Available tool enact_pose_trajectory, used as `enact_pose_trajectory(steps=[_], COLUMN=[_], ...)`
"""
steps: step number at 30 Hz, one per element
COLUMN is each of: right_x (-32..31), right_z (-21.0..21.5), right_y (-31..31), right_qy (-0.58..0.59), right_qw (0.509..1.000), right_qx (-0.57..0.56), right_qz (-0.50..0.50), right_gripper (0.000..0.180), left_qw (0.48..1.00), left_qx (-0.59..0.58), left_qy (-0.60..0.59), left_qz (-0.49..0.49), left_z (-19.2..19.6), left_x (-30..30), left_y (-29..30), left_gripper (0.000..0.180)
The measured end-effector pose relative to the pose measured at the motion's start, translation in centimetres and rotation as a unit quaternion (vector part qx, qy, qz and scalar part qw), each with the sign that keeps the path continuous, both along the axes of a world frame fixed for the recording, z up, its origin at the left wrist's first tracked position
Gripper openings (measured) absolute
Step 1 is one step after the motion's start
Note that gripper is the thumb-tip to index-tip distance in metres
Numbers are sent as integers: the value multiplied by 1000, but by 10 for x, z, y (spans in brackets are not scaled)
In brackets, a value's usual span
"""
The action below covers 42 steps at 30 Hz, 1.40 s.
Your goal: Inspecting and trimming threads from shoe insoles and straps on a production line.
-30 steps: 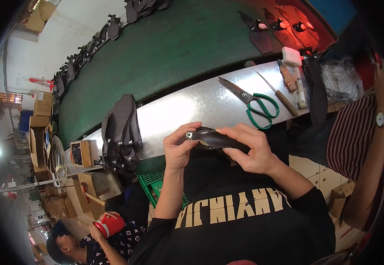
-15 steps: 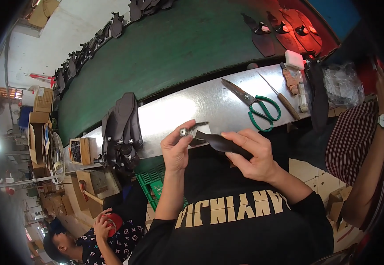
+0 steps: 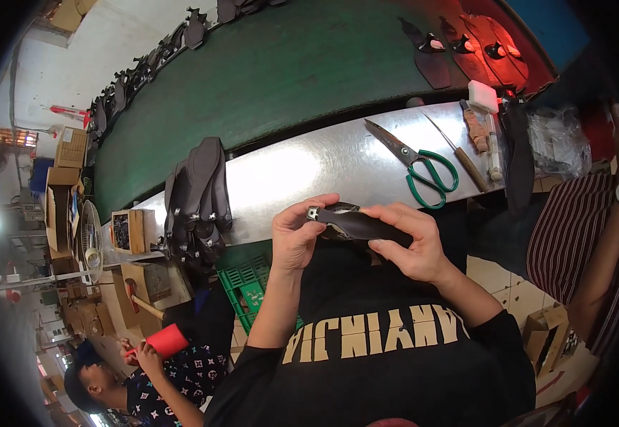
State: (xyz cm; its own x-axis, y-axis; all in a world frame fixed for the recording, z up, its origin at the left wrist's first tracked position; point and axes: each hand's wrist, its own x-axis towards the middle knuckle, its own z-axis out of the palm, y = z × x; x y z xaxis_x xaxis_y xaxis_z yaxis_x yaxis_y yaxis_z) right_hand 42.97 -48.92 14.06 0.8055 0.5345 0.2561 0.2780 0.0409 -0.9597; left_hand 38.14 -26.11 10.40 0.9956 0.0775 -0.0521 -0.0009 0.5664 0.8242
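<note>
Above the near edge of the metal table [image 3: 267, 178], both my hands work on one dark shoe sole [image 3: 366, 226]. My right hand [image 3: 420, 245] grips its wider end, fingers above and thumb below. My left hand [image 3: 295, 235] pinches a dark strap with a shiny metal ornament [image 3: 314, 213] at the sole's narrow end. The sole's narrow tip meets the strap between my left thumb and fingers; how the two join is hidden. Part of the strap shows behind the sole.
Green-handled scissors [image 3: 432, 178] and a wooden-handled awl [image 3: 469, 167] lie to the right. A stack of dark soles [image 3: 201, 178] hangs over the table's left part. Beyond runs a green belt [image 3: 267, 92], with soles [image 3: 432, 62] under red light. A co-worker [image 3: 167, 381] holds a red cup.
The sole's narrow end has moved left into the strap at my left fingers, and my hands are closer together. The white patch beside the strap is mostly covered. The co-worker's red cup has tilted up.
</note>
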Motion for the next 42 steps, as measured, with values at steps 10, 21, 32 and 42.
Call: enact_pose_trajectory(steps=[10,21,32,42], right_x=[-1,1,6,2], right_z=[-2,-1,7,7], right_y=[1,1,0,-3], right_qy=[10,-23,-87,-126], right_qw=[1000,999,991,986], right_qx=[-11,-25,-99,-106], right_qz=[0,-7,-11,-34], right_gripper=[43,43,44,42], left_qw=[1000,999,975,958], left_qx=[7,45,187,253], left_qy=[-9,-14,-84,-107], left_qz=[-11,-21,-84,-81], left_z=[-3,-2,8,12], left_x=[-1,-1,3,4], left_y=[2,5,6,1], left_gripper=[32,33,39,46])
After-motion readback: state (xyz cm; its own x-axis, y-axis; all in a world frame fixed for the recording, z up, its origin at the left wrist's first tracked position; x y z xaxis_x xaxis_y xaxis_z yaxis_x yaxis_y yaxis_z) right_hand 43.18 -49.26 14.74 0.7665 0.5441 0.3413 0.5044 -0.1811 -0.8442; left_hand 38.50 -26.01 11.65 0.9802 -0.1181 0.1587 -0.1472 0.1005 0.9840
